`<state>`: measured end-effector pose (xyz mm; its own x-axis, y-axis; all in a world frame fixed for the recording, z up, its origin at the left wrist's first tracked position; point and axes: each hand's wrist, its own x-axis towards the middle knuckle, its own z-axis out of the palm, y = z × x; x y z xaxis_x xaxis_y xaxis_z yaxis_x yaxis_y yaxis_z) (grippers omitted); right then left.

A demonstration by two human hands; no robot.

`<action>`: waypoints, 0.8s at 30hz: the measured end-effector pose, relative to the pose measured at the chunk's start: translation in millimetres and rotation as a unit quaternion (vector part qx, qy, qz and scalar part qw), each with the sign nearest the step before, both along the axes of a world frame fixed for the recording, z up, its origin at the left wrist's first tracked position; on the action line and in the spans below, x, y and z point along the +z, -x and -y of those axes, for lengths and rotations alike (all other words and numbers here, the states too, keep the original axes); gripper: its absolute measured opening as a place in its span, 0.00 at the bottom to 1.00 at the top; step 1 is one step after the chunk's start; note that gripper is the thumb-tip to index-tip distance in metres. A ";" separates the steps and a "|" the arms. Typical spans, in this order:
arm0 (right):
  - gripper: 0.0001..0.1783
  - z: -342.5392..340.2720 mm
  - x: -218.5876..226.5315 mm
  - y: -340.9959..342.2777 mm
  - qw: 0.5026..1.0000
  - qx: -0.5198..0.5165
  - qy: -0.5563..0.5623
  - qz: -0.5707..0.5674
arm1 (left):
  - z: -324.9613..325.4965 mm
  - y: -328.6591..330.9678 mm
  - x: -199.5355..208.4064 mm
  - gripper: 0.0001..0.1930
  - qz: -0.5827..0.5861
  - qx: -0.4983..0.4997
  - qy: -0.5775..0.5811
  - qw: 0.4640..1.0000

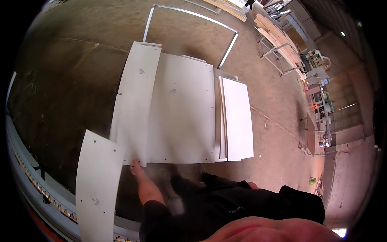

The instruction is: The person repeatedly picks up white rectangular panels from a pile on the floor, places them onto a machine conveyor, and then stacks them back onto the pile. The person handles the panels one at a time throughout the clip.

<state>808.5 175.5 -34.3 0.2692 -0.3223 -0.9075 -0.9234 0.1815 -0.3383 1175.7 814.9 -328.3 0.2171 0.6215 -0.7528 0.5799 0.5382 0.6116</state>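
My left hand (138, 169) is at the near end of a long narrow white board (136, 101), its fingers closed on the board's edge. That board lies at the left of a stack, beside a wide white panel (181, 109) with small holes along its edges. Narrower white boards (238, 117) lie at the stack's right side. Left of my hand, another white board (98, 181) with holes reaches over a machine's edge, apart from my fingers. Only a small patch of my right hand (253, 185) shows by my black clothing; its fingers are hidden.
A metal frame (193, 13) rises at the stack's far end. Along the left runs a machine bed (40, 181) with a row of small yellowish parts. Racks with long boards (278, 40) stand far right, near a cluttered bench (320, 105). Small scraps lie on the brown floor (274, 133).
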 end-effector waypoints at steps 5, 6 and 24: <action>0.22 27.6 -33.0 -39.8 0.995 0.098 0.005 -0.007 | 21.4 46.4 35.3 0.25 0.095 0.011 0.121 0.988; 0.22 34.4 -42.5 -50.8 0.991 0.130 0.009 -0.008 | 32.8 59.8 52.5 0.24 0.121 0.000 0.130 0.984; 0.27 -170.5 -126.8 -419.6 0.845 0.510 -0.100 0.121 | 258.4 419.3 355.3 0.13 0.143 0.273 0.021 0.951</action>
<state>1228.2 346.1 -161.1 0.5008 0.3434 -0.7945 -0.5410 -0.5924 -0.5970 756.4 556.5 27.0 0.0704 0.6714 -0.7378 0.0203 0.7385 0.6739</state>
